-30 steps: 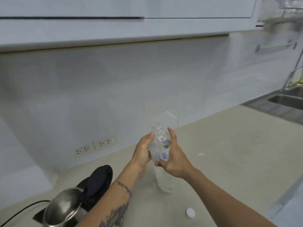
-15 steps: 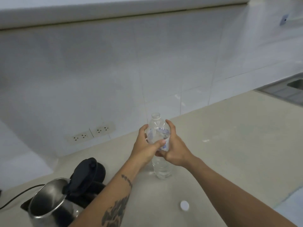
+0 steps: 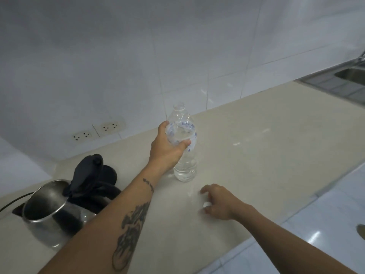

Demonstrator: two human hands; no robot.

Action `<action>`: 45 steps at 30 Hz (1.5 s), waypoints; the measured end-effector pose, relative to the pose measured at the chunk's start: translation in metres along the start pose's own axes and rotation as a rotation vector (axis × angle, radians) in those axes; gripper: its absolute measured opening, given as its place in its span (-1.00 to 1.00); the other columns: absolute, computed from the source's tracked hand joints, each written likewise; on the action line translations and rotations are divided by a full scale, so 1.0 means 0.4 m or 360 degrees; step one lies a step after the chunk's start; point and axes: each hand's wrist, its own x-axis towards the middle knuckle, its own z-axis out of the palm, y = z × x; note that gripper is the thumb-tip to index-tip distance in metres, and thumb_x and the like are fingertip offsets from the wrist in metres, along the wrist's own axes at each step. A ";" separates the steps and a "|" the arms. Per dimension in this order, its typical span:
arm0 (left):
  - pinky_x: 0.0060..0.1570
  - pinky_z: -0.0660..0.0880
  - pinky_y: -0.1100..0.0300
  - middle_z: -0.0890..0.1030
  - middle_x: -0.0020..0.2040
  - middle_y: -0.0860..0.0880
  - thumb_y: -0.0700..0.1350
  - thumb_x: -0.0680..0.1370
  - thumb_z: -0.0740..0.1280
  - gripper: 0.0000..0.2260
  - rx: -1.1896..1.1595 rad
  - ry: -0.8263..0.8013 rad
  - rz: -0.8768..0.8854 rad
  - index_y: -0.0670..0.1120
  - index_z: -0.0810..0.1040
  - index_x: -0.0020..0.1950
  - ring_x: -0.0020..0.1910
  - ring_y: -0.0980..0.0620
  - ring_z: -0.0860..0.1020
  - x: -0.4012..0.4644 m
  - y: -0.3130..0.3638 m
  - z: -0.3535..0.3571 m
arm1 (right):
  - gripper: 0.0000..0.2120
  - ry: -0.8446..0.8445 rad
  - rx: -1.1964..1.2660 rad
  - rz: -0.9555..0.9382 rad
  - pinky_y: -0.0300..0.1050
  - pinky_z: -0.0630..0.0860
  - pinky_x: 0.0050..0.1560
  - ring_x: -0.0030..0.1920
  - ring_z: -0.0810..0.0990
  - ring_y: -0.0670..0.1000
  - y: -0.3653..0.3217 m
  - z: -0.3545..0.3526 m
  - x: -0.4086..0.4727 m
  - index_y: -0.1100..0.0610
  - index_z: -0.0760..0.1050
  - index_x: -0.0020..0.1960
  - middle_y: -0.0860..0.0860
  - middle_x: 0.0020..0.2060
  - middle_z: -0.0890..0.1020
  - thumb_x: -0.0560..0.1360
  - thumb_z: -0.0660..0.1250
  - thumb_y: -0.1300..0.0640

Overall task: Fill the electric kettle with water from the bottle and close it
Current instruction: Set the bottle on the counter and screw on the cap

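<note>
A clear plastic water bottle stands upright on the pale counter, uncapped and holding water in its lower part. My left hand grips it around the labelled middle. My right hand rests low on the counter in front of the bottle, fingers curled around the small white bottle cap. The steel electric kettle stands at the lower left with its black lid hinged up and open; my left forearm hides part of its handle side.
Two wall sockets sit in the tiled wall behind the kettle, and a black cord runs off to the left. A steel sink lies at the far right. The counter's front edge runs diagonally at the lower right.
My right hand let go of the bottle and dropped to the counter onto the white cap. My left hand now holds the bottle alone. The view tilted down.
</note>
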 end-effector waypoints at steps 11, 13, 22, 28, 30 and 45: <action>0.23 0.51 -0.02 0.53 0.25 0.07 0.22 0.26 0.52 -0.24 -0.0006 -0.0014 -0.0015 0.25 0.28 0.39 0.19 0.02 0.55 -0.003 -0.009 -0.010 | -0.95 0.0455 0.0270 -0.0019 -0.13 0.49 -0.14 -0.10 0.62 0.08 -0.037 -0.112 -0.014 0.09 0.59 -0.07 -0.03 -0.18 0.62 0.47 0.37 0.16; 0.23 0.51 -0.03 0.53 0.28 0.06 0.23 0.26 0.52 -0.24 -0.0022 -0.0014 -0.0015 0.27 0.28 0.39 0.20 0.02 0.55 -0.004 -0.010 -0.011 | -0.88 0.0844 0.0578 -0.0119 -0.15 0.56 -0.13 -0.21 0.61 0.02 -0.088 -0.225 -0.002 0.07 0.62 -0.03 -0.02 -0.24 0.63 0.46 0.44 0.23; 0.20 0.54 0.01 0.55 0.27 0.09 0.24 0.25 0.54 -0.25 -0.0108 -0.0037 -0.0008 0.29 0.30 0.37 0.19 0.06 0.56 -0.002 -0.015 -0.013 | -0.78 0.0851 0.0239 -0.0664 -0.24 0.58 -0.15 -0.08 0.61 -0.16 -0.360 -0.542 0.044 0.04 0.65 0.22 -0.11 0.05 0.59 0.59 0.37 0.17; 0.09 0.53 0.18 0.55 0.19 0.15 0.23 0.23 0.54 -0.27 -0.0116 -0.0038 -0.0018 0.32 0.32 0.34 0.10 0.16 0.57 0.011 -0.018 -0.014 | -0.71 0.0638 -0.0152 -0.0757 -0.20 0.48 -0.02 -0.01 0.58 -0.08 -0.400 -0.586 0.074 0.04 0.70 0.18 -0.11 0.10 0.60 0.58 0.33 0.31; 0.14 0.54 0.14 0.55 0.19 0.14 0.23 0.22 0.54 -0.25 -0.0107 -0.0027 -0.0026 0.31 0.31 0.36 0.12 0.14 0.57 0.016 -0.020 -0.012 | -0.63 0.0586 -0.0301 -0.0780 -0.22 0.45 0.02 0.01 0.55 -0.08 -0.413 -0.598 0.077 0.05 0.71 0.16 -0.09 0.13 0.62 0.53 0.30 0.39; 0.10 0.52 0.20 0.51 0.02 0.28 0.26 0.21 0.52 -0.23 -0.0061 -0.0004 0.0000 0.33 0.31 0.37 0.07 0.13 0.56 0.023 -0.031 -0.012 | -0.80 0.0407 -0.0602 -0.0543 -0.11 0.47 -0.19 -0.15 0.65 0.04 -0.453 -0.630 0.113 -0.03 0.53 -0.01 -0.09 -0.29 0.57 0.51 0.44 -0.12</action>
